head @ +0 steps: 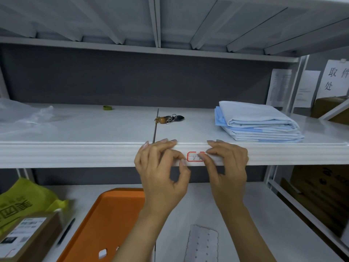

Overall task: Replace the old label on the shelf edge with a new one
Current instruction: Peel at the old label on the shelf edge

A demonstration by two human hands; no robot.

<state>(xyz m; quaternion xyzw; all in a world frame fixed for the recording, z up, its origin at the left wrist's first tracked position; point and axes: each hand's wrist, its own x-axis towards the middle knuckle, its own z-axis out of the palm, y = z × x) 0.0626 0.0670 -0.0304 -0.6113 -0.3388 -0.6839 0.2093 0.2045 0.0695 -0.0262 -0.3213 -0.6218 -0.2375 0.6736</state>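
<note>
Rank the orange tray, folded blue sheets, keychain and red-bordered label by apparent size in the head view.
1. orange tray, nearest the camera
2. folded blue sheets
3. keychain and red-bordered label: too alike to rank, label partly covered

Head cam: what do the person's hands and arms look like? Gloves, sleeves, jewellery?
The left hand and right hand are both bare, with no gloves. No ring, watch or bracelet is in view. The nails reach slightly past the fingertips. The forearms are uncovered down to the frame's bottom edge, and no sleeve shows.
</note>
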